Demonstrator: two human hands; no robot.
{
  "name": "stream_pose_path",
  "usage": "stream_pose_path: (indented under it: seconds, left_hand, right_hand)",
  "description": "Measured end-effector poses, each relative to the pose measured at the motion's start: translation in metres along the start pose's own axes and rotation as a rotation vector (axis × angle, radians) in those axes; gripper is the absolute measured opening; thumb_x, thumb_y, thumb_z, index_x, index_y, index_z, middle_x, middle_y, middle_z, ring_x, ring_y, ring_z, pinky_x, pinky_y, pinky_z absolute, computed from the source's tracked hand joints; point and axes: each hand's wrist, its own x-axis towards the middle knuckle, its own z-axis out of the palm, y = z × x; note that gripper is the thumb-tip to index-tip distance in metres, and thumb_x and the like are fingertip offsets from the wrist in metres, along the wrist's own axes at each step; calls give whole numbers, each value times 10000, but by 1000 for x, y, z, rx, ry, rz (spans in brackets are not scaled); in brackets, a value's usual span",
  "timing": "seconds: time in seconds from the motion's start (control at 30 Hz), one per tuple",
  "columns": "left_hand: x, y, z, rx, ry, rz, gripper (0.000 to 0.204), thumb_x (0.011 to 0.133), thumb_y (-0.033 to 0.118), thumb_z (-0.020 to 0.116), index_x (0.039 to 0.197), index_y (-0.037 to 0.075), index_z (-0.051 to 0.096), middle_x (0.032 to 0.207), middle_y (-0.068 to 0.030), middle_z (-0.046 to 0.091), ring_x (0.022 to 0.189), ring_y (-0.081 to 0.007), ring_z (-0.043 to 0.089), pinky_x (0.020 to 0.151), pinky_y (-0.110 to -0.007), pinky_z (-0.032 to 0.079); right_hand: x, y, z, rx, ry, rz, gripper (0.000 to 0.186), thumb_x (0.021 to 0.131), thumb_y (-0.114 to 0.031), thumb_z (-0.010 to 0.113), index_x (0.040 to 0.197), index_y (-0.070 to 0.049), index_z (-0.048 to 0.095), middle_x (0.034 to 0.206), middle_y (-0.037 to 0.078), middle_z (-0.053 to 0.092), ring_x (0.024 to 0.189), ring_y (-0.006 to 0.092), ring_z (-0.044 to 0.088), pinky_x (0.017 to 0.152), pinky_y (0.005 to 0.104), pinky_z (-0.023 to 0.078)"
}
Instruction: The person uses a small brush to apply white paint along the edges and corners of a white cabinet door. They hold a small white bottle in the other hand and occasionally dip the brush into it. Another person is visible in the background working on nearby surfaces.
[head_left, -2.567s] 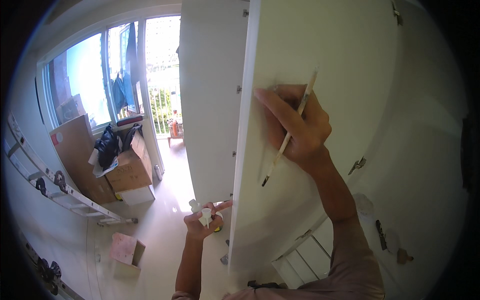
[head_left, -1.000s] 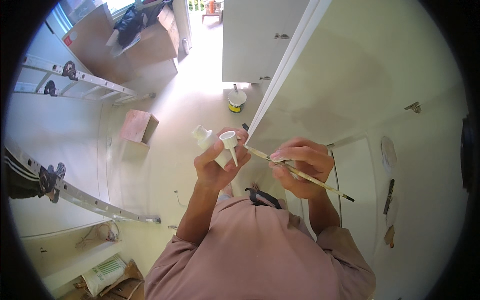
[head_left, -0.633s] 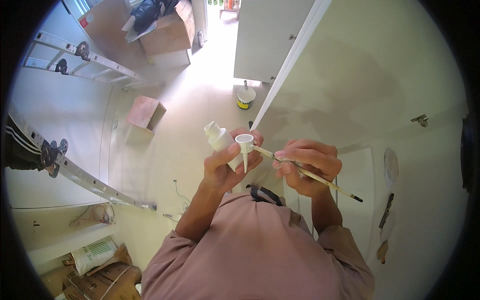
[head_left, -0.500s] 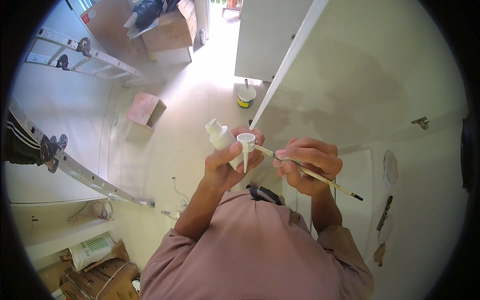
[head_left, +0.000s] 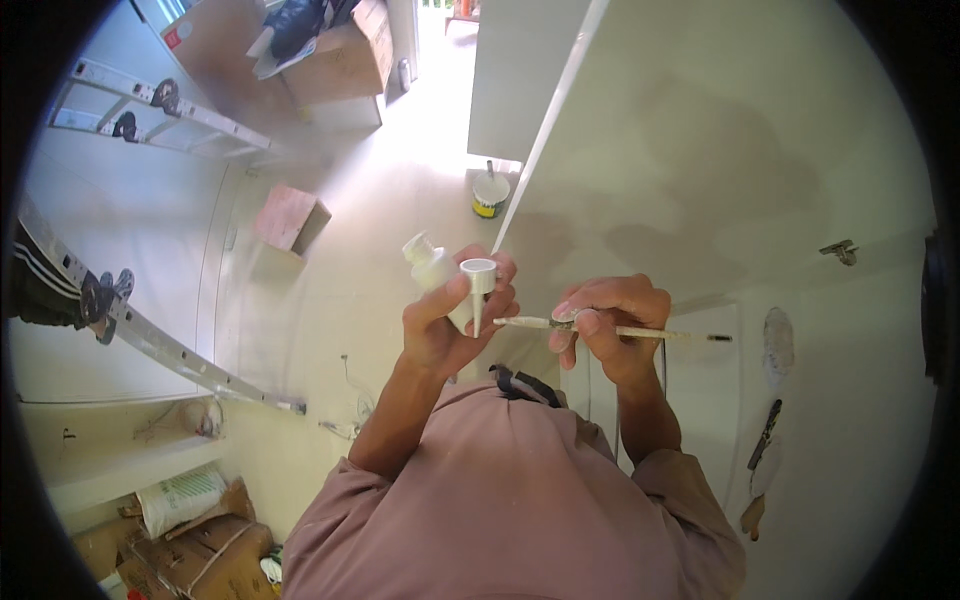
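In front of my chest, my left hand (head_left: pixel 435 325) holds a small white bottle (head_left: pixel 430 265), tilted with its threaded neck bare. The same hand keeps a white nozzle cap (head_left: pixel 479 272) beside it, wide end up and spout pointing down. My right hand (head_left: pixel 620 320) pinches a thin paint-smeared brush (head_left: pixel 688 335) between thumb and fingers. It lies nearly level, its tip close to the spout and left fingers; whether they touch I cannot tell. Pale smears mark the right fingertips.
An open pail (head_left: pixel 490 193) with a handle sticking out stands on the floor. A pinkish box (head_left: pixel 288 218) lies farther left. Along the left runs a ladder (head_left: pixel 185 352) with another person's foot on it. Cartons (head_left: pixel 345 65) are stacked behind. Scrapers (head_left: pixel 766 435) show at right.
The brush has swung from slanting to nearly level, its tip dropping from beside the cap's rim to near the spout. My left hand has shifted slightly left with the bottle and cap.
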Motion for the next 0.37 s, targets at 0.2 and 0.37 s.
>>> stream_pose_path:
  seconds: [0.2,0.37]
  left_hand:
    - [6,-5,-8,-121,109,50,402,806,309,687,1139,125,559,962,-59,544,723,-150,463,644,-301,352]
    - [39,7,-12,-17,107,118,317,866,290,616,1092,73,569,1094,-110,544,574,-125,444,576,-268,333]
  right_hand:
    - [42,-52,-30,145,2,-138,156,900,0,569,914,134,647,728,220,669,519,228,667,420,298,515]
    - [121,-176,-64,-79,-93,-674,165,893,-27,588,987,102,633,776,214,649,503,221,624,415,304,501]
